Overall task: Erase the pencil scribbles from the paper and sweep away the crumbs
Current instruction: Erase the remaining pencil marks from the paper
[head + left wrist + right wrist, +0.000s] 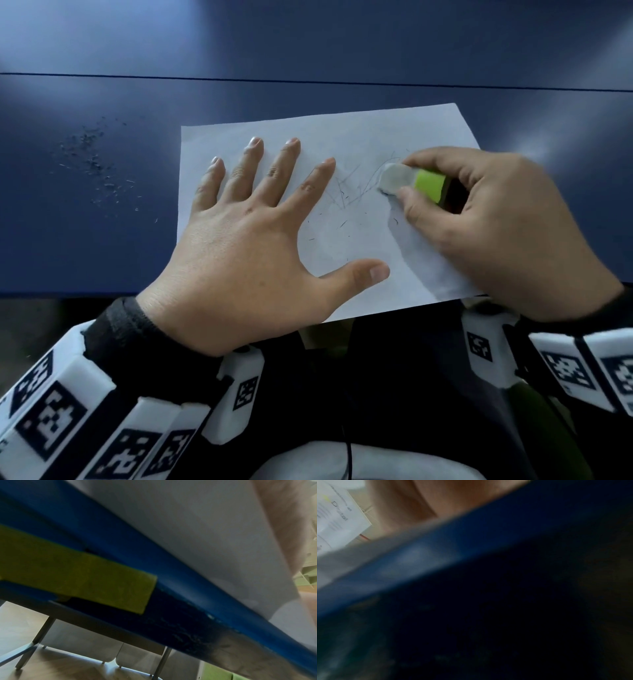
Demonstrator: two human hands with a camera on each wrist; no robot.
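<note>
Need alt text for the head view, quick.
Right hand rubs an eraser over pencil scribbles on paper; left hand presses it flat. Crumbs lie on the blue table.

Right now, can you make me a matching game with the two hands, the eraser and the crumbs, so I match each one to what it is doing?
Things:
1. left hand
2. right hand
3. eraser
4. crumbs

What each is doing:
A. scattered on the blue table, left of the paper
B. pressing flat on the paper, fingers spread
C. its white tip is on the pencil scribbles
D. gripping the eraser

Pairs: 1-B, 2-D, 3-C, 4-A
</note>
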